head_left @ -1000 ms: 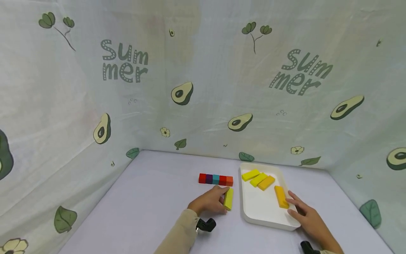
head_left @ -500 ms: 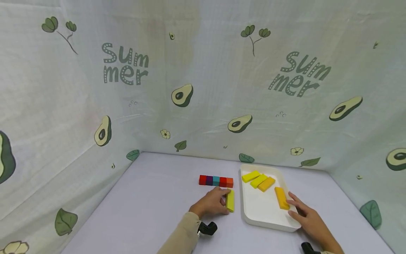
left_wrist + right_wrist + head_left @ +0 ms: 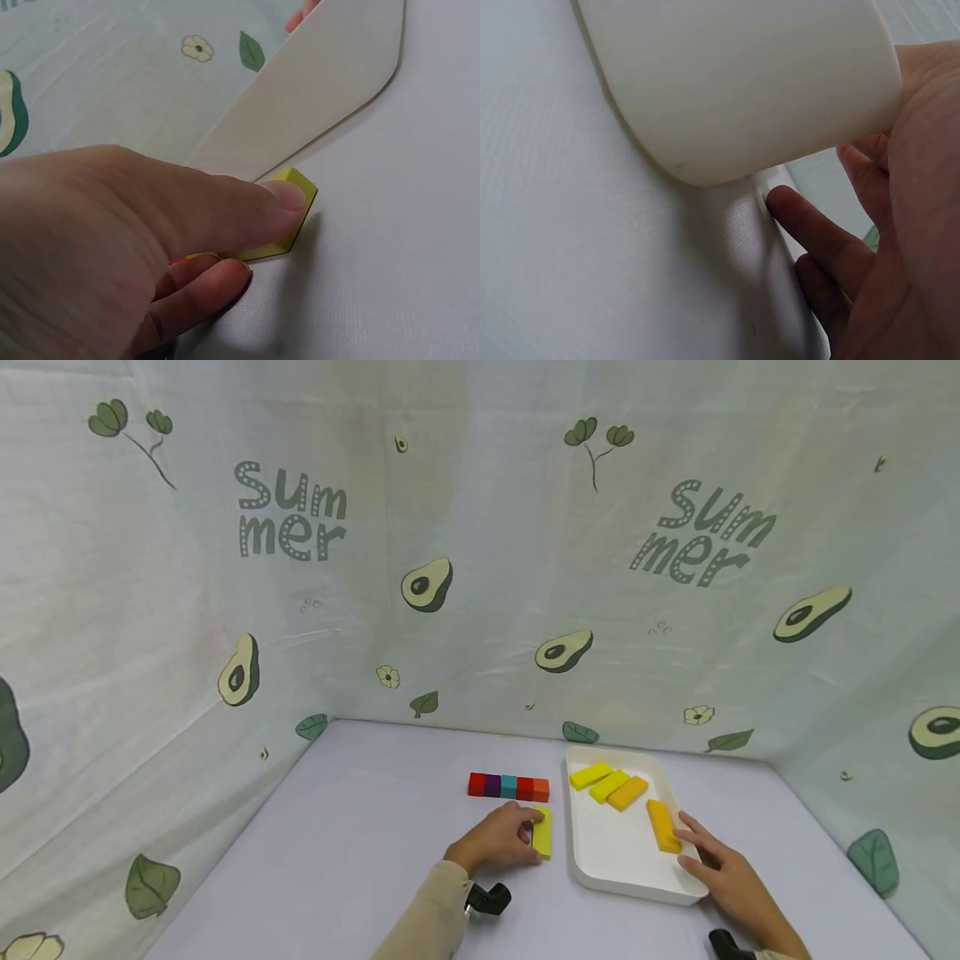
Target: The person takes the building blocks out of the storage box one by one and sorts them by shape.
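Note:
In the head view my left hand (image 3: 491, 841) pinches a yellow block (image 3: 543, 837) lengthwise, index finger at its far end and thumb at its near end. The block sits on the table just left of a white tray (image 3: 611, 860). Up close in the left wrist view, the thumb presses on the end of the yellow block (image 3: 301, 180). My right hand (image 3: 738, 889) holds the tray's right rim near its front corner. In the right wrist view the outer wall of the tray (image 3: 735, 82) hides part of that hand, with some fingers outside the wall.
Inside the tray lie two yellow blocks (image 3: 590, 775) and two orange-yellow blocks (image 3: 663, 825). A row of small cubes (image 3: 508, 787) in red, purple, teal and orange stands behind my left hand. Printed cloth (image 3: 480, 527) hangs around the white table (image 3: 337, 852).
Over the last second the yellow block has shifted very slightly and turned a little upright in view, still in the left hand. The right hand and tray stay put.

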`<state>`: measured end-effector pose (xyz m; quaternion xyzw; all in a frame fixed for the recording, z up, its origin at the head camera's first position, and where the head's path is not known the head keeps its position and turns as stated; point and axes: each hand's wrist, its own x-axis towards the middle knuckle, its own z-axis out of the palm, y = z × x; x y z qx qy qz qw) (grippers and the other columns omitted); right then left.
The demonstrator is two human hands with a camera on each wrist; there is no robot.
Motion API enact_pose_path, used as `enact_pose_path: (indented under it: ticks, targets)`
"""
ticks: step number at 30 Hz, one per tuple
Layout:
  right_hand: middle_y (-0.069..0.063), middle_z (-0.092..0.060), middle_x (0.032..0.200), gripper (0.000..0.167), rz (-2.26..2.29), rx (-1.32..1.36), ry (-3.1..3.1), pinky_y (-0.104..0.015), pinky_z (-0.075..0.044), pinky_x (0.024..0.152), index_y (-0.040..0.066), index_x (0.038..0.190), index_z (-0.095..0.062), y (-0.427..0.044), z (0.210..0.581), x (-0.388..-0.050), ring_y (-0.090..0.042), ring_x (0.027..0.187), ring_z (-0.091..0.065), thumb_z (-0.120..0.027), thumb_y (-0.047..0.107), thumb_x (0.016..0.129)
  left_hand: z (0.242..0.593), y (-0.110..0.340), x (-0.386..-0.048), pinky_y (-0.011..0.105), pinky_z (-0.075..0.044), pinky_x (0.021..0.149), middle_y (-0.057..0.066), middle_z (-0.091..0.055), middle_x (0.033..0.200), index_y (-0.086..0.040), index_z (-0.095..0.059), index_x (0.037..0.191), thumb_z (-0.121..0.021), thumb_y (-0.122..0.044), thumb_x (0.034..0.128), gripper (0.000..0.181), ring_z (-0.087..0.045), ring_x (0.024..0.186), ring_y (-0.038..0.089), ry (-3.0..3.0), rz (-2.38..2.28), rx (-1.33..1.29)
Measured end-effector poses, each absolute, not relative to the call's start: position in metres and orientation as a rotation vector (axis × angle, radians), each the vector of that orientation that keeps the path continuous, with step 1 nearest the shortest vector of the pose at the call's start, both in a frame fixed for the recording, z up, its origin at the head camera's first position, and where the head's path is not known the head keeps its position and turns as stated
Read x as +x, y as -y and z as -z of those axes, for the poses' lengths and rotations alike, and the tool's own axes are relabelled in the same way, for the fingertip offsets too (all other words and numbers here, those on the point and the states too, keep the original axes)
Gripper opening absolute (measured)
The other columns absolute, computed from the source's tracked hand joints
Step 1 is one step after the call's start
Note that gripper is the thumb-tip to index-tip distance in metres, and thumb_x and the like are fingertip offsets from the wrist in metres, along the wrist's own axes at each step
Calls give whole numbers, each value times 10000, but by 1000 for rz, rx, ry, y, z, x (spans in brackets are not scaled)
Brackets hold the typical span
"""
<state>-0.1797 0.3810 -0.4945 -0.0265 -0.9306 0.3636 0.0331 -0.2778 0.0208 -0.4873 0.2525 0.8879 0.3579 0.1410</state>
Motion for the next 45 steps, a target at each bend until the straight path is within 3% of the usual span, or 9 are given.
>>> enact_pose_path:
  ticks: [20,24,29,38,45]
  targets:
    - [-205,-264,1601,634,-1098,-61,2859,-698,-237,1073,-30,1381,-552,-384,494,-181,-525,1427,-223,-667,422,952,488,-25,-277,210,-478,698,-104,-517,918,-235,-652,1333,-874,-258,786,591,-504,825,71,-2620,-1000,702]
    - [-200,-266,1601,645,-1107,-74,2865,-691,-238,1079,-23,1386,-551,-382,495,-183,-519,1431,-222,-668,435,948,485,-20,-280,228,-489,737,-93,-557,924,-194,-658,1322,-877,-265,781,587,-527,829,76,-2596,-1055,745]
    - [-197,-270,1600,642,-1106,-89,2867,-691,-232,1082,-21,1384,-555,-382,495,-183,-516,1434,-218,-670,434,946,478,-17,-285,254,-524,756,-77,-616,978,-187,-666,1302,-830,-273,838,500,-570,868,92,-2528,-1250,725]
    - [-192,-263,1604,654,-1105,-118,2872,-683,-224,1091,-22,1387,-552,-382,494,-182,-511,1438,-210,-674,441,940,462,-41,-288,247,-517,771,-155,-632,971,-182,-677,1287,-742,-308,918,396,-572,904,83,-2453,-1442,748]
    - [-188,-263,1604,640,-1101,-120,2874,-659,-243,1099,-18,1381,-559,-382,495,-182,-503,1438,-221,-673,434,943,450,-70,-295,277,-509,756,-151,-626,954,-266,-696,1235,-725,-375,917,338,-589,880,105,-2402,-1445,727]
